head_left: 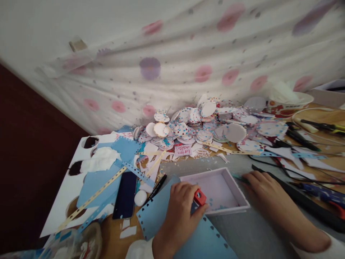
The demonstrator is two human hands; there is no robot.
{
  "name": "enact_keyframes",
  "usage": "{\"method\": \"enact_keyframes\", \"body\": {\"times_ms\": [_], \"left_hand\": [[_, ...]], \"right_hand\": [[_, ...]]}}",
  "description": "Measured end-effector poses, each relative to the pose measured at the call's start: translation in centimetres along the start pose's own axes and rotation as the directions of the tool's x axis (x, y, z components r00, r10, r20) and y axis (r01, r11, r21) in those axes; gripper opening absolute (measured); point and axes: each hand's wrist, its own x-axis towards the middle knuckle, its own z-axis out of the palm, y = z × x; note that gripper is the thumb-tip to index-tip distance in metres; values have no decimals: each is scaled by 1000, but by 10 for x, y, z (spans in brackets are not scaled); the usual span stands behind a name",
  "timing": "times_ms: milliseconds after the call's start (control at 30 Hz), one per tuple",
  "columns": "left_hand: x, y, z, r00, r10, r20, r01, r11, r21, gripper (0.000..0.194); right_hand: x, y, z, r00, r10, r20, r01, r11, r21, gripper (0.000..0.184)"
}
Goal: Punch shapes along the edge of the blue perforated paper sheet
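Observation:
My left hand (180, 208) is closed around a small red paper punch (199, 197), pressed onto a light blue paper sheet (164, 216) whose edge shows a row of punched holes. A shallow white box lid (237, 194) lies just right of the punch, with small blue bits inside. My right hand (265, 190) rests on the table beside the box's right wall, fingers curled together on a thin teal item (238, 177) that I cannot make out clearly.
Piles of round patterned paper discs (194, 126) fill the back of the table before a flowered curtain (172, 54). At left lie a dark phone (125, 196), a black pen (157, 187), blue strips and white card. Cables, pliers (323, 126) and a bowl (288, 102) crowd the right.

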Motion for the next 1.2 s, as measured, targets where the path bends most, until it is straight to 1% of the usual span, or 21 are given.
{"method": "enact_keyframes", "body": {"times_ms": [100, 200, 300, 367, 433, 467, 500, 567, 633, 700, 800, 900, 1033, 1200], "left_hand": [[7, 1, 9, 999, -44, -15, 44, 998, -33, 40], [10, 1, 13, 995, -87, -44, 85, 995, -52, 38], [10, -1, 14, 991, -101, -89, 96, 994, -59, 37], [9, -3, 15, 988, -89, -125, 82, 995, -59, 38], [8, -4, 17, 985, -80, -155, 72, 996, -57, 40], [8, -5, 18, 983, -80, -165, 72, 996, -57, 40], [8, -4, 19, 982, -85, -171, 75, 995, -60, 39], [8, -3, 20, 979, -101, -175, 92, 994, -64, 35], [8, -2, 19, 979, -113, -168, 103, 992, -67, 29], [9, 0, 18, 979, -120, -163, 110, 991, -72, 26], [10, 2, 17, 980, -119, -158, 106, 990, -89, 23], [10, 3, 16, 982, -114, -152, 99, 990, -99, 22], [10, 3, 15, 982, -110, -154, 97, 991, -93, 21], [10, 3, 15, 984, -112, -139, 104, 993, -62, 25]], "right_hand": [[4, -4, 2, 999, 32, 24, -33, 999, 33, 27], [4, -5, -3, 998, 54, 20, -55, 995, 89, 27], [1, -7, -16, 995, 97, -16, -94, 985, 148, 25], [0, -15, -32, 988, 138, -68, -120, 969, 216, 27], [1, -31, -51, 978, 175, -111, -128, 931, 342, 35], [2, -42, -61, 980, 175, -99, -118, 900, 419, 37], [3, -54, -70, 983, 162, -84, -104, 876, 472, 32], [7, -78, -83, 994, 61, -90, -1, 832, 555, 19], [11, -98, -89, 993, -4, -115, 72, 796, 601, 13], [15, -112, -88, 991, -48, -128, 117, 780, 614, 11], [21, -121, -84, 985, -110, -130, 166, 791, 589, 11], [26, -123, -83, 981, -159, -112, 194, 816, 544, 14], [29, -124, -83, 978, -190, -87, 208, 852, 480, 17], [30, -127, -82, 971, -195, -135, 235, 864, 445, 16]]}}
